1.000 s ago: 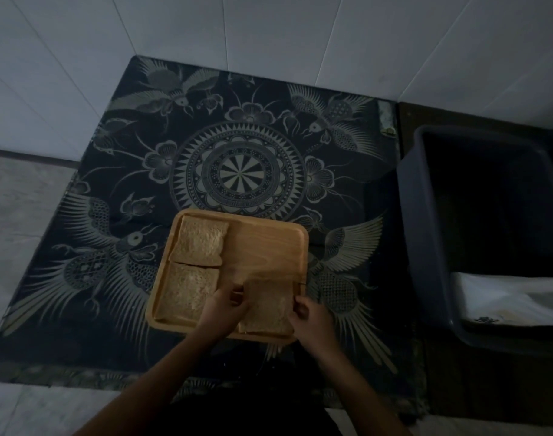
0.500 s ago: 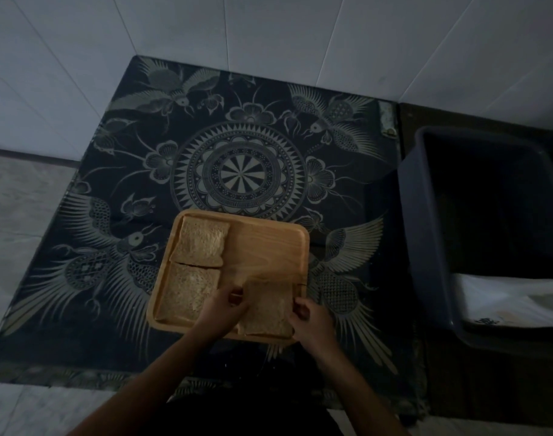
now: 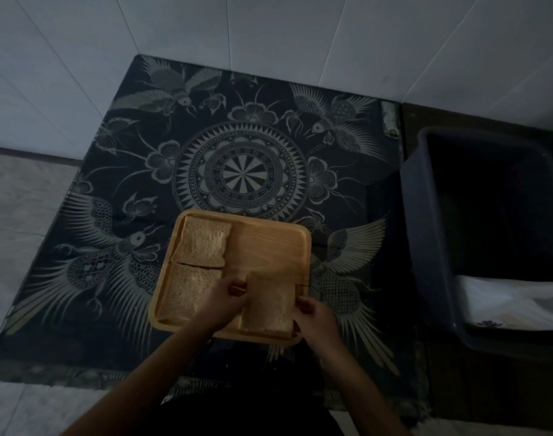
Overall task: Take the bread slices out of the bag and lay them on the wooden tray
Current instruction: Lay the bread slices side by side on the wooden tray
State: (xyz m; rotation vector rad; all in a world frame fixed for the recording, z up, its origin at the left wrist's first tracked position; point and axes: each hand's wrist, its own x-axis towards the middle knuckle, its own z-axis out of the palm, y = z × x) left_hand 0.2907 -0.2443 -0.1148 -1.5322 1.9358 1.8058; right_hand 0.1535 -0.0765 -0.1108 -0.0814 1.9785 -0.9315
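Observation:
A square wooden tray [image 3: 268, 243] lies on a dark patterned cloth [image 3: 243, 171]. One bread slice [image 3: 202, 245] rests in its far-left corner, and a second slice [image 3: 187, 294] lies in the near-left corner, partly under my left hand [image 3: 221, 302]. A third slice [image 3: 270, 305] sits in the near-right corner. My left hand pinches its left edge and my right hand [image 3: 314, 316] holds its right edge. The tray's far-right quarter is bare wood. A white bag [image 3: 507, 302] lies inside the dark tub at the right.
A dark plastic tub [image 3: 426, 247] stands to the right of the cloth. White tiled wall rises behind. Pale floor tiles show at the left and along the near edge.
Both hands have stayed on the third slice, which has settled slightly lower onto the tray's near-right corner. The other two slices have not moved.

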